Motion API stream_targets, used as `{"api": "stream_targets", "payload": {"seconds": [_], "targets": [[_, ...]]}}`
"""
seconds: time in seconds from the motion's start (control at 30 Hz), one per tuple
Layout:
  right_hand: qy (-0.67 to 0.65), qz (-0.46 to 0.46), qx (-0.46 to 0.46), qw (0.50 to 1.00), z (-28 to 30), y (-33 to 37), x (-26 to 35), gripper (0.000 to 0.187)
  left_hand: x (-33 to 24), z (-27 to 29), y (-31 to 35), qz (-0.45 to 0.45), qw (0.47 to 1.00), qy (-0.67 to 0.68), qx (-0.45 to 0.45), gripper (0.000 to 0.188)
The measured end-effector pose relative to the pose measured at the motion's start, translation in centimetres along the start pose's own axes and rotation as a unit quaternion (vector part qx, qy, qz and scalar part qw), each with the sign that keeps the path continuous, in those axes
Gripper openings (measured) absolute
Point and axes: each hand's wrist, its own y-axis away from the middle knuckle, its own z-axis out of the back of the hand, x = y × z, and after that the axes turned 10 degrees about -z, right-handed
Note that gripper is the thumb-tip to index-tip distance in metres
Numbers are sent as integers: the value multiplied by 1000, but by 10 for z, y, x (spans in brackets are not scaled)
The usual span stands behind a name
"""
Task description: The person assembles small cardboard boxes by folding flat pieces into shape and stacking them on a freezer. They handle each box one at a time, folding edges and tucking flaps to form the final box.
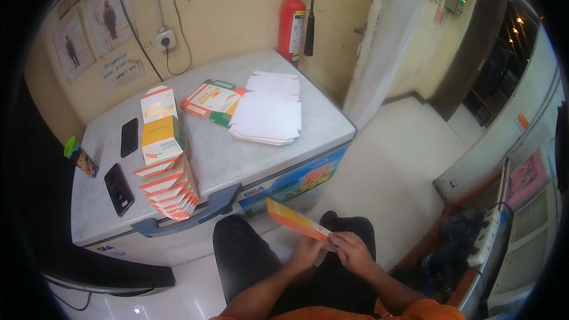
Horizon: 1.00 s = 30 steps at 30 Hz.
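Observation:
Above my lap, a yellow, orange and white cardboard box piece (294,219) is held between my two hands. My left hand (306,252) is closed on its near end, and my right hand (351,250) pinches the same end from the right. Part of the piece is hidden behind my fingers. On the freezer top to the left, folded food boxes (172,192) are nested in a leaning row. A yellow and green box (161,138) lies at the far end of that row. Flat box blanks lie further back: white ones (267,115) stacked, and a printed one (213,98) beside them.
The chest freezer (225,169) has a dark handle (184,216) along its front edge. Two phones (129,137) and a colourful cup (81,157) stand or lie at its left. A red fire extinguisher (292,26) hangs behind. At right are a power strip (485,237) and cables.

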Motion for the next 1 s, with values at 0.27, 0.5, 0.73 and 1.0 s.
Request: {"api": "stream_targets", "payload": {"seconds": [0.27,0.5,0.73,1.0], "targets": [[68,9,-22,997,2,-16,0,48,-20,-9,-2,-83,997,0,-9,28],[60,14,-46,997,4,-21,-6,42,-24,1,1,-68,982,-164,-66,23],[-49,-40,-49,997,1,-26,0,27,-33,5,-7,-76,992,-33,-94,14],[-304,-331,-23,893,-10,-18,5,20,-20,-5,-3,-103,984,-41,-137,16]]}}
